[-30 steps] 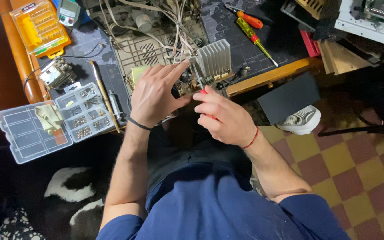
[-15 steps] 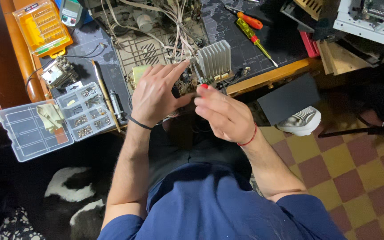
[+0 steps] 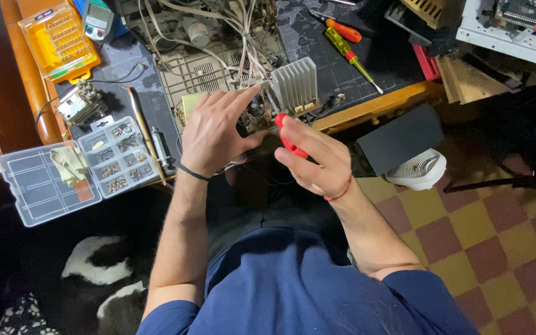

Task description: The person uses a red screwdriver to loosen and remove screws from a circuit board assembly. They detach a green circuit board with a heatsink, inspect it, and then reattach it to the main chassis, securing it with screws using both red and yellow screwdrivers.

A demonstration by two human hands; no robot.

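1. Closest to the camera, my right hand (image 3: 314, 158) is wrapping its fingers around a red-handled tool (image 3: 288, 138). Looks like small pliers or cutters, but the tip is hidden so I can't say which. Versus half a second ago, the hand is sitting a touch lower and the red handle is showing more clearly between the fingers, so I'm reading that as regripping rather than actually working the part.

2. Just past that, my left hand (image 3: 215, 131) is lying flat with fingers spread, not closed on anything, pressing on the circuit board (image 3: 252, 115) at the bench edge. It's barely budging across the frames, so it's basically pinning the board steady.

3. Right beside those fingertips the finned metal heatsink (image 3: 294, 85) is standing on the board, same spot as before. The tool end is pointing at the gap next to it.

4. Off to the left, a clear parts organizer (image 3: 63, 170) with small screws is hanging over the edge of the bench.

5. Further back, a bundle of wires (image 3: 231, 28) is running off the chassis, two screwdrivers (image 3: 342, 40) are lying on the dark mat, and an orange bit case (image 3: 57, 40) is sitting in the far corner.
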